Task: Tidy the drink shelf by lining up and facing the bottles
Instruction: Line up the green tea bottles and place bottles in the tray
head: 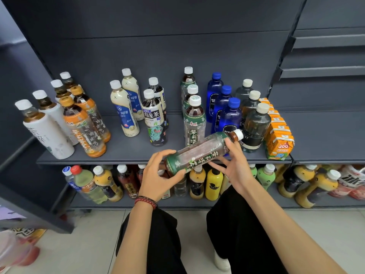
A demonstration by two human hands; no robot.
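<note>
Probably a small shop: grey metal shelving [118, 161], rows of bottled drinks [154, 115], juice cartons [278, 139].

Dark grey metal back panel [158, 46] behind a matching grey shelf [122, 153]; a lower shelf [197, 204] runs beneath it; a neighbouring grey unit [325, 72] on the right carries slanted shelves; another grey panel [17, 76] stands at the left; pale square floor tiles [79, 244] below; light even, indoor.

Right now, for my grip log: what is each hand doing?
Left hand: grips the base of the tilted green-label tea bottle.
Right hand: holds the same bottle at its upper end.
</note>
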